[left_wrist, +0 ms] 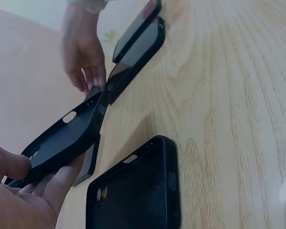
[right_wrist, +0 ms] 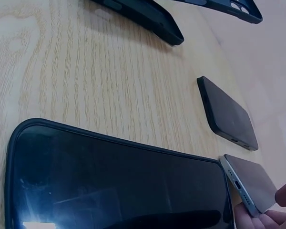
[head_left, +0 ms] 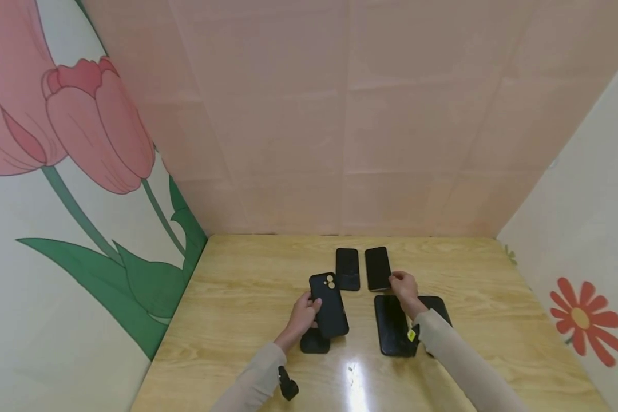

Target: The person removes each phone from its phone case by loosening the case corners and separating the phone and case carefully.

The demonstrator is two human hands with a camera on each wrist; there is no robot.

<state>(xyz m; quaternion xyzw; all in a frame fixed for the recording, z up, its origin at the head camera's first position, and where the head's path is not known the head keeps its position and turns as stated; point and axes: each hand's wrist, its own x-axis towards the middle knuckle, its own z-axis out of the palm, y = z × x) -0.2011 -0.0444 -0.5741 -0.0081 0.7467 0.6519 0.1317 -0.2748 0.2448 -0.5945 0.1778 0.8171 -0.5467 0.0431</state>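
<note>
My left hand (head_left: 301, 316) grips a black phone case (head_left: 329, 308) by its side, thumb over one edge, the case tilted above the table. The case's hollow inside shows in the left wrist view. Below it a second black case (left_wrist: 143, 193) lies open side up, partly covered in the head view. My right hand (head_left: 404, 290) pinches a phone (head_left: 377, 266) with a silver edge at its near right corner. In the right wrist view the thumb is on top of that phone (right_wrist: 250, 183) and fingers are underneath.
Left of the pinched phone lies another dark phone (head_left: 347, 268). Nearer me are a phone in a black case (head_left: 391, 329) and another dark phone (head_left: 435, 306), partly behind my right forearm. A pink-covered wall (head_left: 340, 143) rises behind the wooden table (head_left: 247, 274).
</note>
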